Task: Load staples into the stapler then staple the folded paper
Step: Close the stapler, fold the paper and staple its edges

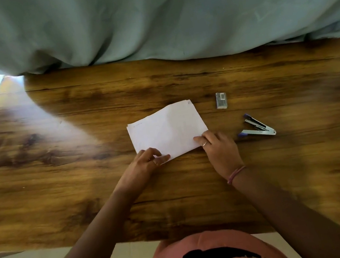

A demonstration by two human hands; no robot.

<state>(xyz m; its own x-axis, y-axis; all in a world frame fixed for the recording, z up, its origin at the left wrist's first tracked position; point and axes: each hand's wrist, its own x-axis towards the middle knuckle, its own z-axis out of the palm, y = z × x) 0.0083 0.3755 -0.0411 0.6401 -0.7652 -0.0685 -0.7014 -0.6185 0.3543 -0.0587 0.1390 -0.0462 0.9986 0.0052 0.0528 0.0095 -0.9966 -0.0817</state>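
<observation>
Here the folded white paper [167, 130] lies flat on a glossy wood-grain table [84, 187], the left hand [145, 164] pinching its near corner, the right hand [218, 145] pressing its near edge with relaxed fingers. Right of it lie a stapler [257, 128], sprung open, and a small staple box [221, 100]; pale green cloth [168, 13] hangs behind.

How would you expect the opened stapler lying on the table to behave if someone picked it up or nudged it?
The stapler lies hinged open in a V, so its two arms would probably swing or flop when lifted. It looks small and mostly metal, so likely rigid and fairly light. Lying flat on the smooth, glossy table, it would probably slide rather than roll.
</observation>
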